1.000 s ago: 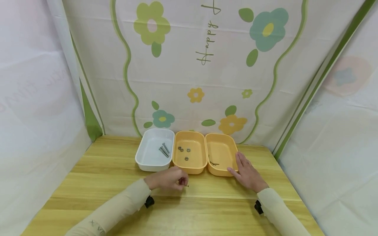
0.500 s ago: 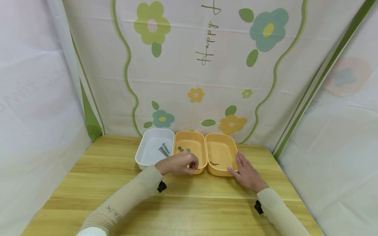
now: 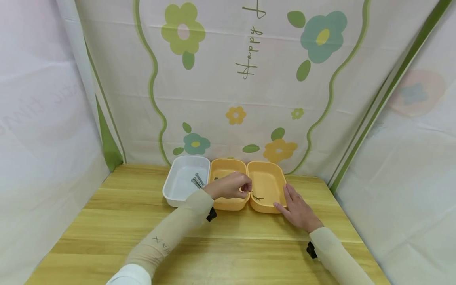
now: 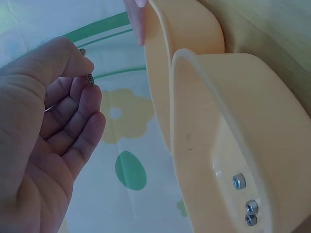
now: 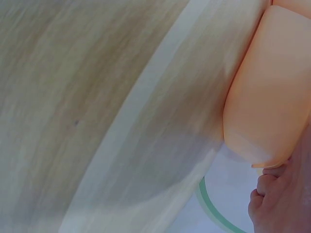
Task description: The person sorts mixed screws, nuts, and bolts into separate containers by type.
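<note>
My left hand (image 3: 231, 187) pinches a small threaded screw (image 4: 91, 79) between thumb and fingertip, above the divide between the two yellow trays. Several small dark screws (image 3: 258, 198) lie near the front left of the right yellow tray (image 3: 268, 178). My right hand (image 3: 300, 209) rests on that tray's front right corner, thumb at the front rim and straight fingers along the side. Beneath my left forearm and hand, the middle yellow tray (image 3: 228, 205) is partly covered. Metal nuts (image 4: 239, 181) show inside it in the left wrist view.
A white tray (image 3: 181, 182) stands at the left of the row, holding several long bolts (image 3: 196, 181). All the trays sit side by side at the back of the wooden table (image 3: 228, 253), against a flowered cloth (image 3: 210, 87). Cloth walls rise on both sides.
My left hand has moved from the table before the trays, up and rightward over the middle tray to its right rim, carrying the screw. My right hand has stayed put.
</note>
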`<state>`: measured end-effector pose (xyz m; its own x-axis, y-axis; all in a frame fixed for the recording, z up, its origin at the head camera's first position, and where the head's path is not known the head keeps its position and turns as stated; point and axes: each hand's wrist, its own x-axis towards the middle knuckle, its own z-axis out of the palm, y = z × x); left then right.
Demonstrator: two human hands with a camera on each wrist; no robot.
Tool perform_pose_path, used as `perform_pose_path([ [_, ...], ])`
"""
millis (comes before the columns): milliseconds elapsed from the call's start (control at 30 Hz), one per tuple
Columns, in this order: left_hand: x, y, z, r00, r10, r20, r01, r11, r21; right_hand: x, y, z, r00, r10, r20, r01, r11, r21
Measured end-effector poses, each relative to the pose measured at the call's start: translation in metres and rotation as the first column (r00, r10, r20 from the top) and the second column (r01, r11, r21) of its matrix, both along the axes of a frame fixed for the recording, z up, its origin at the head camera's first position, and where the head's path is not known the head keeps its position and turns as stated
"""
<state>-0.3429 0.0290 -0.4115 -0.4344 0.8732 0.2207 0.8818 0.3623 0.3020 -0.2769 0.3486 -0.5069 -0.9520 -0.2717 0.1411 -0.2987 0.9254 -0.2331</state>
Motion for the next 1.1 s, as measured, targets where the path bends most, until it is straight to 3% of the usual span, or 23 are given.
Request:
perform_pose_path([
  [167, -0.010, 0.019, 0.002, 1.000, 0.008, 0.015, -0.008, 1.000, -0.001, -0.001, 0.000, 0.001, 1.000, 0.000, -0.009, 0.000, 1.000, 0.005],
  [333, -0.020, 0.038, -0.003, 1.000, 0.007, -0.026, -0.007, 1.000, 0.000, -0.002, 0.000, 0.002, 1.000, -0.004, -0.003, 0.004, 1.000, 0.008],
  [533, -0.024, 0.056, -0.009, 1.000, 0.014, -0.022, -0.015, 1.000, -0.010, -0.001, 0.000, 0.001, 1.000, -0.014, 0.012, 0.014, 1.000, 0.006],
  [700, -0.026, 0.067, -0.016, 0.997, 0.071, -0.002, -0.071, 0.997, -0.023, 0.000, -0.001, 0.001, 1.000, -0.012, 0.015, 0.012, 1.000, 0.002],
  [800, -0.026, 0.071, -0.022, 0.988, 0.144, -0.054, -0.148, 0.985, -0.089, 0.000, -0.001, 0.001, 1.000, -0.013, 0.013, 0.013, 1.000, -0.001],
  [933, -0.020, 0.070, -0.024, 0.965, 0.221, -0.140, -0.246, 0.949, -0.199, -0.001, -0.001, 0.000, 1.000, -0.009, 0.003, 0.009, 1.000, 0.002],
  [1000, -0.016, 0.064, -0.023, 0.956, 0.230, -0.180, -0.268, 0.936, -0.227, -0.002, 0.000, -0.002, 1.000, -0.006, 0.000, 0.006, 1.000, 0.006],
  [1100, -0.007, 0.051, -0.020, 0.943, 0.204, -0.262, -0.266, 0.937, -0.229, -0.002, 0.002, -0.002, 1.000, -0.006, -0.003, 0.006, 1.000, 0.011],
])
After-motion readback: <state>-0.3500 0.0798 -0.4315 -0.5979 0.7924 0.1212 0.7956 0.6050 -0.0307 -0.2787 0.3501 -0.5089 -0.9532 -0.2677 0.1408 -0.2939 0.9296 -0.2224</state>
